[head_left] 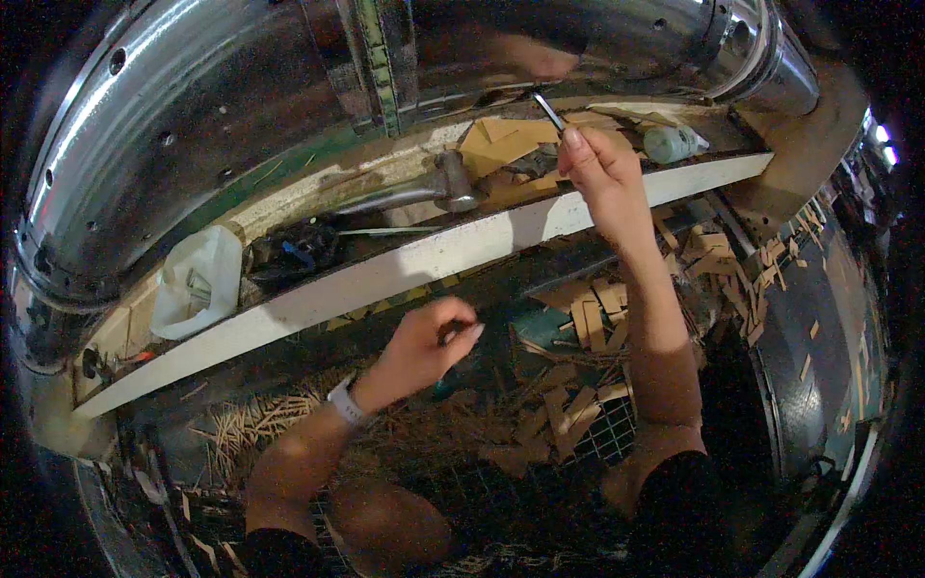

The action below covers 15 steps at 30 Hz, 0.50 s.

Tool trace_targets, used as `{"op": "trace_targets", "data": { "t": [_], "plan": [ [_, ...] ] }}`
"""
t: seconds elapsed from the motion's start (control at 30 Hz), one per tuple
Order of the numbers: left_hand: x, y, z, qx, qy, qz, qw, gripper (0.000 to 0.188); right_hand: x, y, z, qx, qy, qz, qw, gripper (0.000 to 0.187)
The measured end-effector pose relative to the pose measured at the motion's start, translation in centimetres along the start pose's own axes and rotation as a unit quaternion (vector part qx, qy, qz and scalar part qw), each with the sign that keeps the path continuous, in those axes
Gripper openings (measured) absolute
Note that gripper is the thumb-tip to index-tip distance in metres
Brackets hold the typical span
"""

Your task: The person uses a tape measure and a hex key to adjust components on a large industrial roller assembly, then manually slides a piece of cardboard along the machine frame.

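Silver shines on the thin metal stick (550,112), which the head view shows high up, pinched in the right hand (602,173) between thumb and fingers. Its tip points up and to the left, near a big shiny drum (183,125); whether the two touch is hard to tell. The left hand (424,342) is lower down, with its fingers curled in close to the thumb, and one cannot tell if it holds anything. A white band (344,400) goes round that wrist. Behind the white edge of a long tray (405,262) lie a hammer (455,183), a white tub (232,270) with small metal bits (198,289) in it, a black bundle (289,252) and tan card pieces (506,143). Just beside the right hand is a pale bottle (670,144). Below, brown scraps (265,424) are all over the floor.
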<state>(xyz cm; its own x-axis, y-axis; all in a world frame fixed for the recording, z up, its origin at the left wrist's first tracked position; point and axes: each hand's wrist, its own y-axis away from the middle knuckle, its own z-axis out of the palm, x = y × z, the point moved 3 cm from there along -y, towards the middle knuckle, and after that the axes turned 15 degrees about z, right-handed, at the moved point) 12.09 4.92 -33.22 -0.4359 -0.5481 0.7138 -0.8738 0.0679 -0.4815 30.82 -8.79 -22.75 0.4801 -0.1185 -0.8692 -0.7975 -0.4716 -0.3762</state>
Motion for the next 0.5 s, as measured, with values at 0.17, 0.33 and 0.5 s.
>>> {"op": "trace_targets", "data": {
  "t": [0.17,0.33,0.5],
  "plan": [
    [3.2,-7.0,0.2,0.061,0.085,-0.008,0.994,0.013,-0.9,-0.4,-1.3,-0.036,0.083,-0.023,0.996,0.035],
    [3.7,-9.5,1.1,0.099,0.163,-0.010,0.982,0.012,-1.4,-0.7,-1.2,-0.037,0.113,-0.060,0.991,0.034],
    [2.6,-10.3,2.4,0.109,0.184,-0.034,0.976,0.014,-1.9,-1.3,-2.4,0.067,0.220,-0.112,0.967,0.029]
  ]
}}
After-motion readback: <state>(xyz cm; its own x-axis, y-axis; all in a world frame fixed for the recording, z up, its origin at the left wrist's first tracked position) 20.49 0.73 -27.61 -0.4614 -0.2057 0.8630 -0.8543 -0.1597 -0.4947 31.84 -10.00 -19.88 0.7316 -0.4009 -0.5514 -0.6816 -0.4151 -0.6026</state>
